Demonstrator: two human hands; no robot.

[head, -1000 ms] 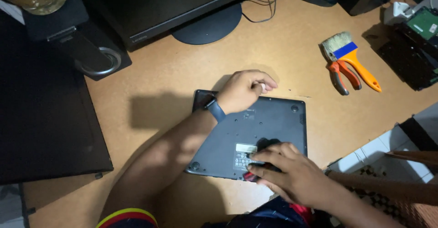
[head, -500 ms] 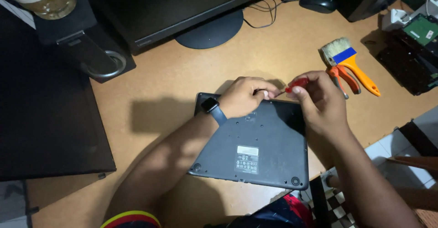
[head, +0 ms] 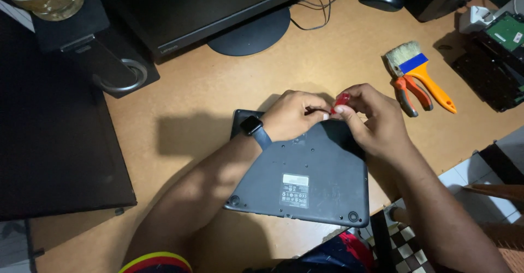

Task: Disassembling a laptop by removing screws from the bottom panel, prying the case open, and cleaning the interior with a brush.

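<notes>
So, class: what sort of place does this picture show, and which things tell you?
Probably a home desk used for fixing electronics. An upturned laptop lies on the wooden desk, with the left hand and right hand meeting at its far edge. Pliers, a brush and a bare circuit board sit nearby.

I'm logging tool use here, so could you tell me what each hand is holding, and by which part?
The right hand pinches a small red-handled tool by its red handle. The left hand rests fingertips beside it on the upturned laptop; whether it grips anything cannot be told.
</notes>
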